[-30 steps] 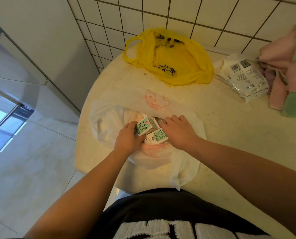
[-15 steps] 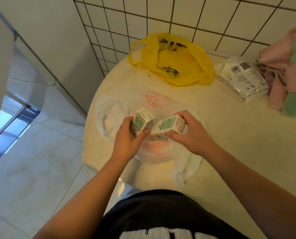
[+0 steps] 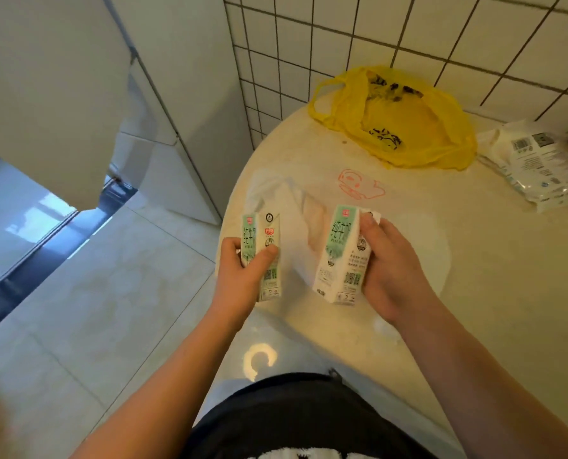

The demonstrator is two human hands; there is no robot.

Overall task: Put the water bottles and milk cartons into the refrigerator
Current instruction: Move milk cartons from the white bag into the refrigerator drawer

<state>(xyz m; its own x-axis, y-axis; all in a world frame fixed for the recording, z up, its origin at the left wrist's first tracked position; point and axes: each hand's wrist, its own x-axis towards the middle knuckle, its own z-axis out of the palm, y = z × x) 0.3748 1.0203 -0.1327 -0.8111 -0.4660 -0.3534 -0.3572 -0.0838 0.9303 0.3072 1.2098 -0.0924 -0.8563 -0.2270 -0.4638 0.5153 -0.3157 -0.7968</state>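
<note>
Each hand holds a small white-and-green milk carton upright above the table's near left edge. My left hand [image 3: 243,273] grips one milk carton [image 3: 259,236], thumb across its front. My right hand [image 3: 388,270] grips the second milk carton [image 3: 340,256] from its right side. Behind and under the cartons lies a white plastic bag [image 3: 421,240] with a red print, flattened on the round cream table [image 3: 474,293]. The white refrigerator [image 3: 77,77] stands to the left, its doors shut. No water bottles show.
A crumpled yellow plastic bag [image 3: 405,127] lies at the back of the table by the tiled wall. A white plastic-wrapped pack [image 3: 541,164] lies at the right edge. Pale tiled floor [image 3: 94,293] spreads between me and the refrigerator.
Both hands lifted a carton each out of the white bag, turned them upright and drew apart. The view swung left toward the refrigerator.
</note>
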